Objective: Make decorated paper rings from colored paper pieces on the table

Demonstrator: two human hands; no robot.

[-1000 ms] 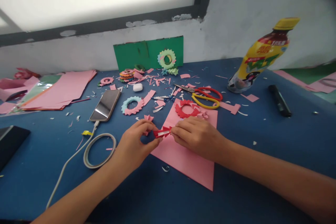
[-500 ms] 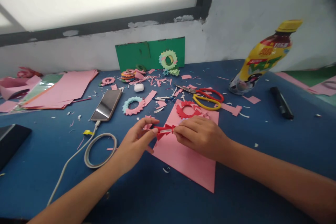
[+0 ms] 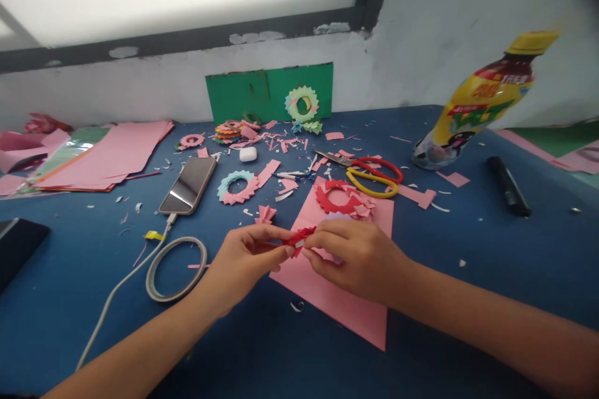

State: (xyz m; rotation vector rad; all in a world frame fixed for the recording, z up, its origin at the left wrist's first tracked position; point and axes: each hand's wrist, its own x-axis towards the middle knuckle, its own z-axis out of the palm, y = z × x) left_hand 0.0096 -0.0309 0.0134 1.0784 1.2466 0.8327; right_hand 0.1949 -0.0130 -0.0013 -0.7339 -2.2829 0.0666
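Observation:
A small folded red paper piece [image 3: 299, 238], with a white strip showing on it, is held above a pink paper sheet [image 3: 355, 299]. My left hand [image 3: 253, 252] pinches its left end between thumb and fingers. The fingers of my right hand [image 3: 358, 252] are closed on its right end and hide part of it. Just beyond my right hand lies a red and pink folded-paper ring [image 3: 330, 202] on the sheet. A folded pink paper piece [image 3: 265, 214] stands behind my left hand. A pale purple paper piece [image 3: 337, 216] peeks out behind my right knuckles.
Scissors [image 3: 374, 182] with red and yellow handles lie behind the sheet. Left are a tape roll [image 3: 152, 280], a phone [image 3: 189, 186] on a cable and pink papers [image 3: 126, 153]. A blue and pink ring [image 3: 238, 187], a bottle [image 3: 482, 103] and a black marker [image 3: 508, 186] stand or lie around; scraps are scattered.
My left fingers have closed from a loose spread onto the red paper piece's left end. Both hands have come closer together and slightly lower, covering more of it. The view has shifted slightly.

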